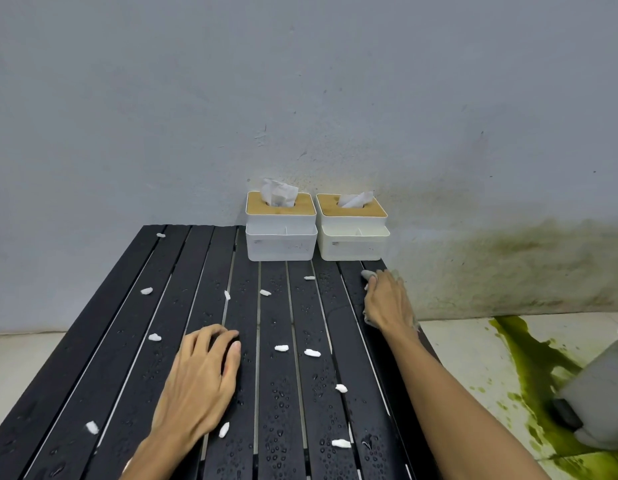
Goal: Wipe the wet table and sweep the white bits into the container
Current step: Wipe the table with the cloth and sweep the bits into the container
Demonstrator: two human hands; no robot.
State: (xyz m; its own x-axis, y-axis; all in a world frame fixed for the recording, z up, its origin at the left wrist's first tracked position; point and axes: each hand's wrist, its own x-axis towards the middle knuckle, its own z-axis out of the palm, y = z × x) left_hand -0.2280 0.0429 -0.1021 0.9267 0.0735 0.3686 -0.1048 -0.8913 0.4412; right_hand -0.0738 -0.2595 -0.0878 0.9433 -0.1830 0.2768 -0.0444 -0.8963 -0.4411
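Observation:
A black slatted table (134, 341) is covered in water drops, with several white bits scattered on it, such as one (281, 348) near the middle. My left hand (200, 379) rests flat on the slats, fingers slightly curled, holding nothing. My right hand (387, 299) presses a grey cloth (367, 274) onto the far right slat, near the table's right edge; most of the cloth is hidden under the palm. A grey pedal bin (598, 386) stands on the floor at the right, partly cut off by the frame.
Two white tissue boxes with wooden lids stand at the table's far right end against the wall, one on the left (281, 233) and one on the right (352, 233). Green stains (539, 358) spread over the floor and lower wall at the right.

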